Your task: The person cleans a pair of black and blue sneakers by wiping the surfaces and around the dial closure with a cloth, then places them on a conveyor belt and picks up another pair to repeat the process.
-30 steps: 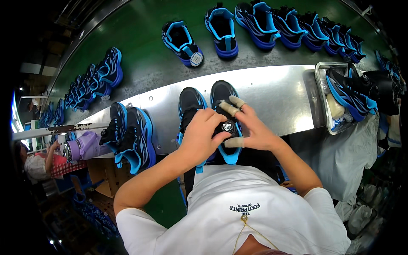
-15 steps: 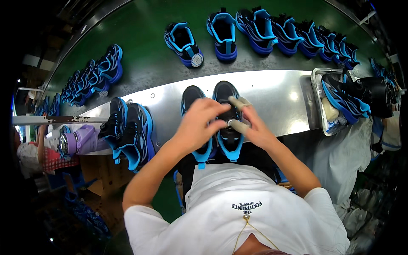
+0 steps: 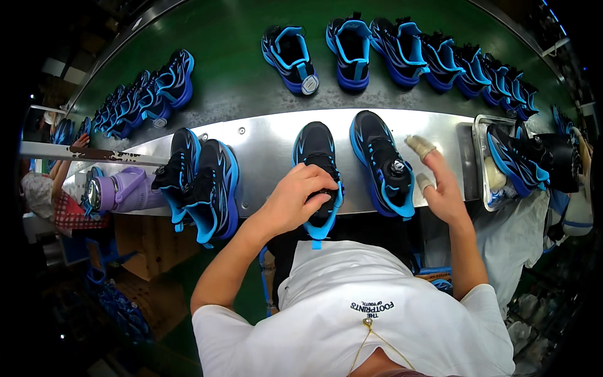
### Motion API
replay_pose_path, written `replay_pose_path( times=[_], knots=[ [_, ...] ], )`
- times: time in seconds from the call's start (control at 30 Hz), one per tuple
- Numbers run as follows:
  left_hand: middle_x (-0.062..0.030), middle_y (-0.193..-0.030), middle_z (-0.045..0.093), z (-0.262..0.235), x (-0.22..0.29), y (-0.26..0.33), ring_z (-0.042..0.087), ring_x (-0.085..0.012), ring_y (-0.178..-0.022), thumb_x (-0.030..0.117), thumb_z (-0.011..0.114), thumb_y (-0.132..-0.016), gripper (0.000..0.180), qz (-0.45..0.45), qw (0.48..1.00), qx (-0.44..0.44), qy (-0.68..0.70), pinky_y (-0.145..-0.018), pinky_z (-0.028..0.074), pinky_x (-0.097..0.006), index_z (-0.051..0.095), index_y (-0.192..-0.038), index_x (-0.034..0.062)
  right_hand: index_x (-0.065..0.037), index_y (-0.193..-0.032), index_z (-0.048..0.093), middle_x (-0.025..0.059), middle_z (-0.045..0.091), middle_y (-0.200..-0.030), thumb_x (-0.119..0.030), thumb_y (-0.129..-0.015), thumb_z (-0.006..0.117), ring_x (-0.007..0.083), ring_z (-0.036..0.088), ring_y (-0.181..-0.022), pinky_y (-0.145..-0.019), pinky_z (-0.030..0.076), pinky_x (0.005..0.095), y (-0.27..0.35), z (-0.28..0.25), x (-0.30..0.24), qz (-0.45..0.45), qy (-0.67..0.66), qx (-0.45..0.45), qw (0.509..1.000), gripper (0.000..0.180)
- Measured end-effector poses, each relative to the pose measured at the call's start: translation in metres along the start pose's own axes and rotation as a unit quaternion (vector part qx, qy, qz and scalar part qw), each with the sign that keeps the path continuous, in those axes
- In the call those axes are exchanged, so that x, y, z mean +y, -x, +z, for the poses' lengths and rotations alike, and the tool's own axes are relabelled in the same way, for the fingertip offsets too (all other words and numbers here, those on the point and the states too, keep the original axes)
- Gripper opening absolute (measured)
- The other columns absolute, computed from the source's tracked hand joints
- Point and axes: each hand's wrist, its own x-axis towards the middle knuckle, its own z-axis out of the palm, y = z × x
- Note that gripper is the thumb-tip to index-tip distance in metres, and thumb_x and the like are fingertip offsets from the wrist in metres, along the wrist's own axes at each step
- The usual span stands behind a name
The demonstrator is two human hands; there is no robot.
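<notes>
Two black-and-blue sneakers lie side by side on the metal ledge in front of me, toes pointing away. On the left sneaker (image 3: 316, 147), my left hand (image 3: 295, 196) is closed at the tongue and collar, its fingers covering whatever fastener sits there. The right sneaker (image 3: 377, 147) stands apart, tilted a little, with a round dial (image 3: 397, 167) showing on its tongue. Just right of that sneaker, my right hand (image 3: 445, 188) is open and holds nothing. Its thumb and forefinger wear pale finger covers.
Another pair of sneakers (image 3: 215, 182) rests at the ledge's left, near a purple bottle (image 3: 122, 188) and a white bar (image 3: 75, 152). Rows of sneakers (image 3: 352, 53) line the green surface (image 3: 226, 69). A metal tray (image 3: 482, 141) at right carries a sneaker. Another person's arm shows far left.
The two sneakers have moved apart, the right one now turned and tilted. My right hand has left it and moved right; my left hand has come down onto the left sneaker's collar.
</notes>
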Motion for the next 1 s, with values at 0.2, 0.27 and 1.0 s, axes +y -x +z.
replay_pose_path(
  times=[0.2, 0.27, 1.0],
  knots=[
    [-0.0067, -0.099, 0.062, 0.012, 0.015, 0.000, 0.056, -0.0186, -0.085, 0.008, 0.073, -0.079, 0.028, -0.168, 0.980, 0.087, 0.056, -0.072, 0.047, -0.028, 0.065, -0.105, 0.0034, -0.001, -0.134, 0.053, 0.0204, 0.054, -0.128, 0.002, -0.085, 0.051, 0.0343, 0.054, -0.119, -0.102, 0.042, 0.0361, -0.030, 0.053, -0.036, -0.063, 0.012, -0.030, 0.997, 0.048],
    [-0.0063, -0.094, 0.059, 0.008, 0.012, 0.002, 0.055, -0.0179, -0.083, 0.009, 0.075, -0.078, 0.030, -0.136, 0.982, 0.062, 0.118, -0.070, 0.046, -0.029, 0.065, -0.105, 0.0032, -0.001, -0.139, 0.046, 0.0228, 0.050, -0.133, -0.002, -0.091, 0.051, 0.0384, 0.050, -0.124, -0.105, 0.039, 0.0367, -0.047, 0.086, -0.041, -0.018, -0.011, -0.047, 0.999, 0.049],
    [-0.0057, -0.096, 0.060, 0.009, 0.014, 0.004, 0.053, -0.0171, -0.086, 0.007, 0.071, -0.078, 0.042, -0.156, 0.980, 0.098, 0.080, -0.078, 0.044, -0.028, 0.061, -0.119, 0.0053, -0.012, -0.143, 0.047, 0.0188, 0.058, -0.111, -0.023, -0.089, 0.064, 0.0297, 0.056, -0.101, -0.092, 0.044, 0.0347, -0.070, 0.159, 0.028, 0.103, -0.115, 0.047, 0.987, 0.057]
  ],
)
